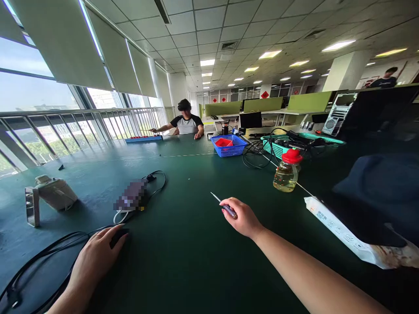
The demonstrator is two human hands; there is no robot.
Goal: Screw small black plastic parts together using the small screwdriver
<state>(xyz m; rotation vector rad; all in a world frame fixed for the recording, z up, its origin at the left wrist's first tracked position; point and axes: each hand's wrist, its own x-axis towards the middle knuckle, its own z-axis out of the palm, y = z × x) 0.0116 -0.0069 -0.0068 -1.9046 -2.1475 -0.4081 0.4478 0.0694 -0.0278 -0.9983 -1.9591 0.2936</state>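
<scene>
Dark green matting covers the broad worktop, on which both hands are seen from above. A slim screwdriver with a purple handle and a thin metal shaft is gripped in the closed fingers of the right hand, near the middle of the worktop, with the shaft pointed up and to the left, clear of the surface. The left hand is laid flat, fingers loosely spread, over a small black object whose shape cannot be made out; whether it is actually grasped cannot be told. Black cables are looped just beside that hand, toward the left edge.

Beyond the left hand a blurred-out device is seen with a black lead and a white lead attached. A pale grey device on a stand is placed further left. To the right, a clear glass bottle of yellowish liquid with a red cap is stood upright, and a white printed packet is lain partly under a dark blue cloth. A blue plastic basket and a teal plastic basket holding cables are set further back. At the far end another person is seated with both hands on the worktop.
</scene>
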